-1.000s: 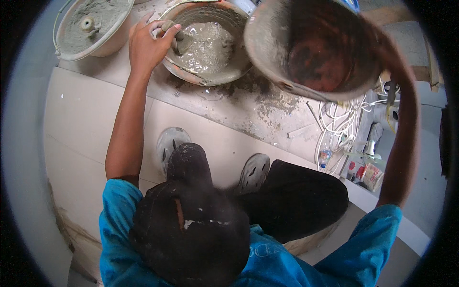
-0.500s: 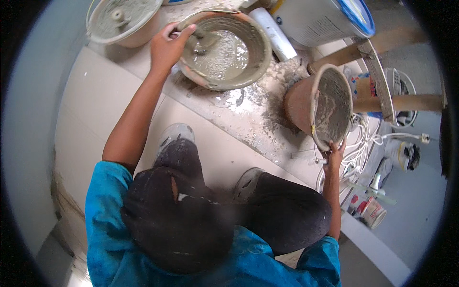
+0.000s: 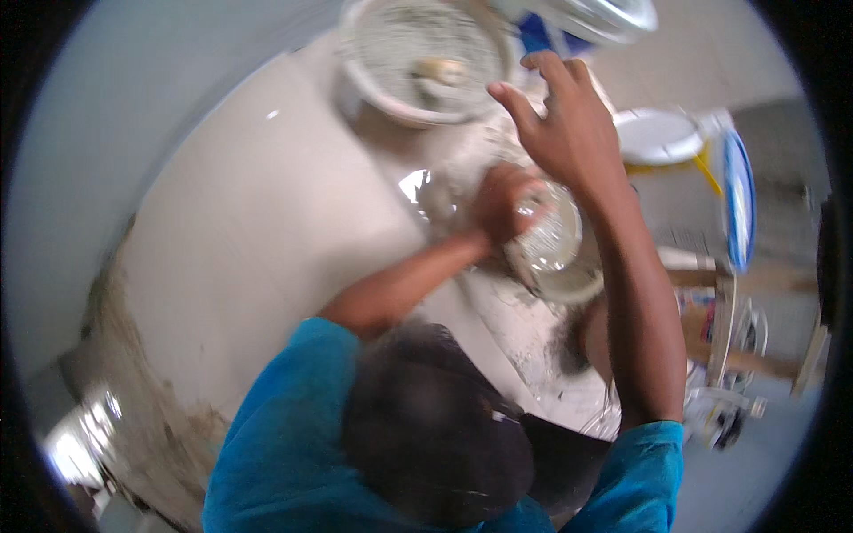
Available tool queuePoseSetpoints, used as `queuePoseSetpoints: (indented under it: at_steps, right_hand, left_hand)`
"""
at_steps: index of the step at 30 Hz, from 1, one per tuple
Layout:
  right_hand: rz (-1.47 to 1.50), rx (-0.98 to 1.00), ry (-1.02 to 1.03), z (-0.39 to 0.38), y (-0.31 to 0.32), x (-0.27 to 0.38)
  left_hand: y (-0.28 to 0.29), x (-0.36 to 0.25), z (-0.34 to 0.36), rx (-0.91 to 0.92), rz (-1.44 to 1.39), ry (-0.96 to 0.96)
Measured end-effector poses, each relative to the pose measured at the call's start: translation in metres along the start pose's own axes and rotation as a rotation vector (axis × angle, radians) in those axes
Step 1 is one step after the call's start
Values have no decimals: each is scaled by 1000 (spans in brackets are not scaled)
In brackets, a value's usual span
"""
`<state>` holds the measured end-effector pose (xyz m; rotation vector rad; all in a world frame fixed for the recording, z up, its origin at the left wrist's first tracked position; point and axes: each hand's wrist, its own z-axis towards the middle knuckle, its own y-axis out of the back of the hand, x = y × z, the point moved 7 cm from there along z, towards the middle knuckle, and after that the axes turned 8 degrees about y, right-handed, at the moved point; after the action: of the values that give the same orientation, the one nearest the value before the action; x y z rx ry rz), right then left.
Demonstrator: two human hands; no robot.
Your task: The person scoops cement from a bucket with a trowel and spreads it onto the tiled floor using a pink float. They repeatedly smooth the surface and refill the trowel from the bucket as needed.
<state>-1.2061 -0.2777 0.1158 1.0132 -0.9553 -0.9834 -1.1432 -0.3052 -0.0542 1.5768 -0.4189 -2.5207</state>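
Note:
My left hand (image 3: 508,202) is closed at the side of a mortar-smeared basin (image 3: 573,289) holding cloudy grey water. In its fingers is a grey-coated tool (image 3: 533,206), blurred, its kind unclear. Over the far side of the basin, my right hand (image 3: 569,120) is raised with thumb and fingers apart and nothing in it; its forearm hides part of the basin. A pale bucket of grey mortar (image 3: 391,53) stands beyond my hands, with a light, rounded tool handle (image 3: 440,71) showing in the mortar.
At the right, a large white tub (image 3: 657,209) lies near a wooden frame (image 3: 724,329). A brownish bucket (image 3: 597,342) is mostly hidden behind my right forearm. Tangled white cables (image 3: 604,417) lie nearby. Wet mortar splashes mark the floor; a grey wall rises at the left.
My right hand has let go of the tilted bucket and moved up and left past the basin. My left hand remains at the basin with the tool. The view has swung left.

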Motion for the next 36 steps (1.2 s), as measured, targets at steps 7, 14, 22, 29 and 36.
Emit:
queuePoseSetpoints:
  at_steps: [7,14,22,29,36]
  right_hand:
    - [-255,602,152,92,-135,6]
    - [-590,366,377,56,-50,3]
    - [-599,160,313,69,-25,-31]
    - [-496,270,184,62,-68,-36]
    - [-201,409,-162,61,-108,-32]
  left_hand:
    - [-8,-9,-5,119,-51,-26]
    - [-37,14,-17,180,-40,131]
    - [-18,8,-6,138,-80,109]
    - [-12,5,-5,109,-17,90]
    - [-27,11,-6,274,34,133]
